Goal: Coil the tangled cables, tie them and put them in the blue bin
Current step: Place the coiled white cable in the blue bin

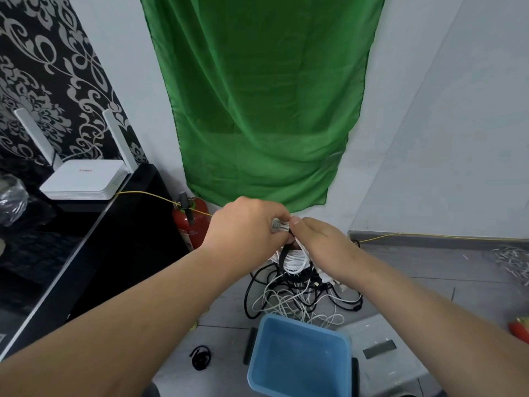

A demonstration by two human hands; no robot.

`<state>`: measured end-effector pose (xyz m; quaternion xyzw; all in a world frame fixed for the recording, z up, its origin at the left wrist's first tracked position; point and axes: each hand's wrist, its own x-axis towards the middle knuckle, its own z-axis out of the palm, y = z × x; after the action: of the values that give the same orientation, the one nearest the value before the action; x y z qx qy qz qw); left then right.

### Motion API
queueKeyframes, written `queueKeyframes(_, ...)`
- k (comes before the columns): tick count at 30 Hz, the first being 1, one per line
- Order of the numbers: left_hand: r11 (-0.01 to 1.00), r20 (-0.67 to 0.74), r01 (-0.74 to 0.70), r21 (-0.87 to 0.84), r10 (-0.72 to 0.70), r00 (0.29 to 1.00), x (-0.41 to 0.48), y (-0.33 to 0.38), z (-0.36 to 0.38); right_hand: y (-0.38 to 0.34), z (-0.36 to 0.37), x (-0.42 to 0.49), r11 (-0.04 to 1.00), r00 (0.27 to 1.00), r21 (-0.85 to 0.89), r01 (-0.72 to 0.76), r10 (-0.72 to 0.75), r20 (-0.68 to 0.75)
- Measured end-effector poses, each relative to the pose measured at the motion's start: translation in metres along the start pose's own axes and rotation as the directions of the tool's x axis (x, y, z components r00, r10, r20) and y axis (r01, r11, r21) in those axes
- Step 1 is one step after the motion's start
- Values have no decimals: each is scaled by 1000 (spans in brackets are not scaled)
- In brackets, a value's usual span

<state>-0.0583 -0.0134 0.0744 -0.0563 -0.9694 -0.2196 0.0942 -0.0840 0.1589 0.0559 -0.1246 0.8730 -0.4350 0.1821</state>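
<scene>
Both hands are raised above the floor and hold a coiled white cable (294, 260). My left hand (246, 224) pinches the top of the coil, where a clear plug end sticks out. My right hand (317, 242) grips the coil from the right, thumb on top, with a black tie strap (283, 256) hanging down across the coil. Below them a tangle of black and white cables (300, 299) lies on the grey floor. The blue bin (300, 359) stands near the bottom centre; its visible inside is bare.
A black cabinet (94, 239) with a white router (83, 179) stands on the left. A red fire extinguisher (190, 222) leans by the wall under a green cloth (263, 96). A small coiled black cable (201, 358) lies left of the bin. A yellow wire (429, 234) runs along the wall.
</scene>
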Motion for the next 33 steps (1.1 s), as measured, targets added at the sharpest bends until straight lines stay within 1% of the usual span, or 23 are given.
queueKeyframes(2, 988, -48, -147, 44, 149, 988, 1, -3, 2, 1, 0, 0, 1000, 1000, 0, 9, -9, 12)
queueKeyframes(3, 974, -47, -215, 66, 218, 975, 2, -4, 2, 1, 0, -1, 1000, 1000, -18, 14, -14, 27)
queueKeyframes(5, 947, 4, -296, 128, 298, 955, 4, -7, 3, -1, 2, -3, 997, 997, -66, 31, -27, 68)
queueKeyframes(7, 944, 113, -315, 102, 303, 946, 5, -8, 4, -2, 5, -4, 993, 992, -103, 65, -53, 116)
queueKeyframes(9, 957, 250, -289, 32, 272, 929, 4, -7, 3, -1, 8, -5, 985, 985, -142, 94, -71, 155)
queueKeyframes(10, 960, 299, -279, 31, 258, 919, 4, -7, 3, -1, 9, -6, 982, 982, -158, 99, -71, 174)
queueKeyframes(12, 958, 341, -281, 51, 248, 907, 4, -6, 1, 0, 10, -6, 982, 981, -170, 81, -49, 186)
queueKeyframes(17, 955, 363, -287, 80, 240, 900, 5, -8, -1, -6, 3, -5, 987, 979, -155, -30, 60, 194)
queueKeyframes(19, 958, 362, -281, 58, 242, 900, 3, -11, 0, -6, 3, -5, 990, 966, -108, -93, 116, 230)
queueKeyframes(22, 963, 333, -271, -6, 257, 907, 2, -15, 0, -2, 2, -3, 984, 948, 63, -166, 141, 287)
queueKeyframes(25, 962, 310, -272, -6, 260, 915, 1, -15, 0, 3, 2, 0, 969, 925, 117, -218, 168, 340)
queueKeyframes(27, 962, 280, -274, -9, 266, 922, 1, -14, 1, 5, 4, 3, 939, 898, 200, -280, 183, 399)
queueKeyframes(29, 963, 232, -268, -24, 266, 936, 0, -14, 1, 6, 5, 4, 876, 878, 317, -364, 209, 430)
queueKeyframes(31, 961, 172, -273, -39, 275, 946, -1, -14, 2, 6, 3, 5, 841, 881, 376, -388, 219, 420)
queueKeyframes(33, 954, 104, -295, -55, 299, 949, -2, -13, 3, 7, 0, 6, 818, 891, 433, -379, 197, 408)
